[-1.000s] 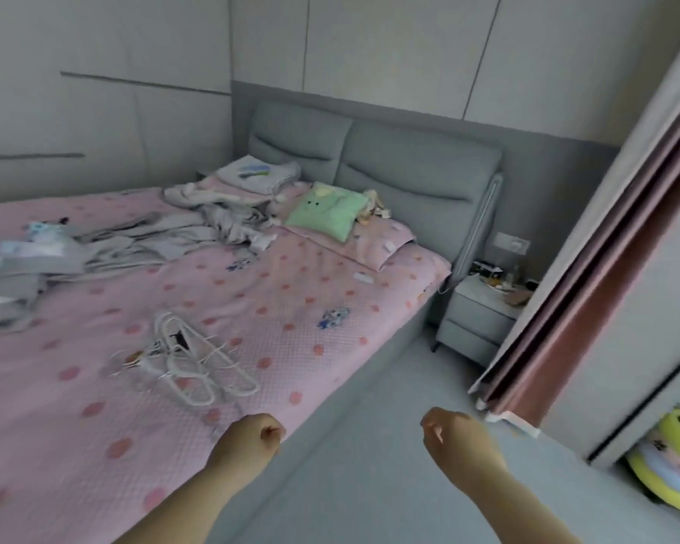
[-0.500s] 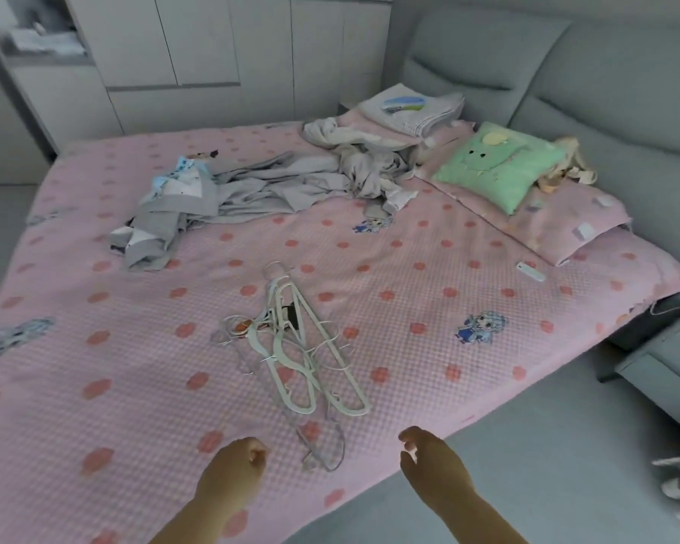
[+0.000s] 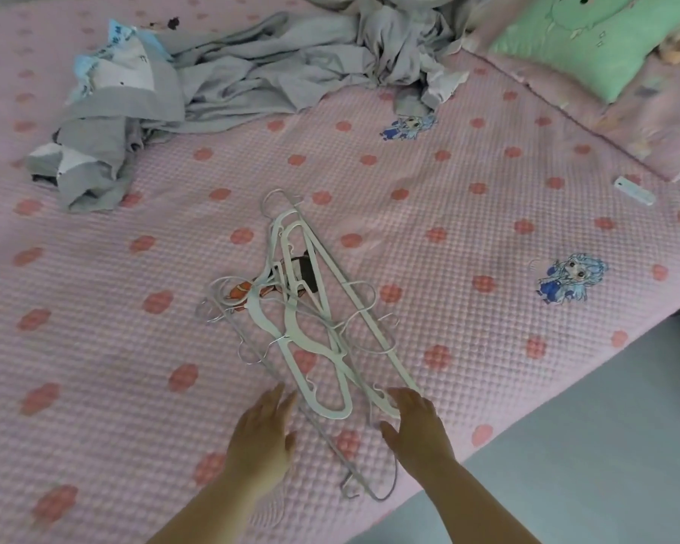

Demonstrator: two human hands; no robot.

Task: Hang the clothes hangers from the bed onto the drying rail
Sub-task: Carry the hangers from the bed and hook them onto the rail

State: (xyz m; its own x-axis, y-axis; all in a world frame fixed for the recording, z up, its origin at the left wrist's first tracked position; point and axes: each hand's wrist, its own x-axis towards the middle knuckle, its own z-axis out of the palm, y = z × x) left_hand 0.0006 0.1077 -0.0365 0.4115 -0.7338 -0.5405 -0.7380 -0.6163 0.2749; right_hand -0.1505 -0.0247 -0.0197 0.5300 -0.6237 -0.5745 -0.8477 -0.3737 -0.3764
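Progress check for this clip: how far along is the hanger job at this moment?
Done: nothing visible; the hangers lie in a tangled pile on the bed. In hand: the left hand and right hand are at the pile's near end, fingers straight, gripping nothing. Left: pick the hangers up and hang them all; no drying rail is in view.

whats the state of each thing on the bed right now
hangers: tangled heap, flat on bed, not lifted
left hand: open, beside heap's near end
right hand: open, fingers at heap's near end
grey clothes: crumpled, unfolded
green cushion: lying on pink pillow
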